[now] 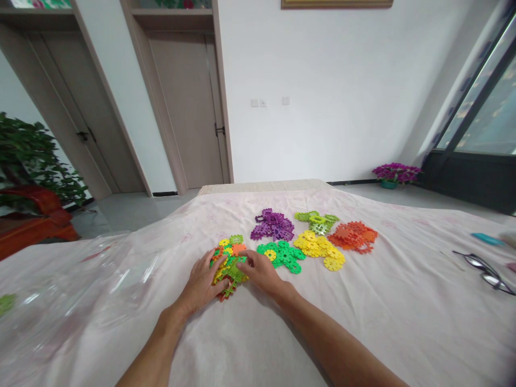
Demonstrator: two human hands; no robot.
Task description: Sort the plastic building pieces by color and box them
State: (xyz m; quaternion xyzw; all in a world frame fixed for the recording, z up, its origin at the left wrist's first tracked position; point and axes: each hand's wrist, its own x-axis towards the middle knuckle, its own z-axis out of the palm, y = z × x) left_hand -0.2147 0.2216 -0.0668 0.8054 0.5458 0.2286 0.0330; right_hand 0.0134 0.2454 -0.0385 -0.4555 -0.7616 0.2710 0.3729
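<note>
A mixed pile of flat plastic interlocking pieces [234, 270] in green, yellow and orange lies on the cloth in front of me. My left hand [203, 279] rests along the pile's left side, its fingers spread over the pieces. From the right, my right hand [262, 270] reaches over the pile with bent fingers; thumb and forefinger are a little apart, and I see no piece lifted between them. Just beyond it is a heap of green disc pieces [288, 258] with a yellow disc [270, 255] on its left part.
Sorted heaps lie further back: purple pieces [274, 226], lime pieces [320, 221], yellow discs [318, 247] and orange pieces [353, 236]. Clear plastic packaging [121, 285] covers the left side of the cloth [387, 322]. Eyeglasses [486, 271] and a blue object [487, 239] lie at right.
</note>
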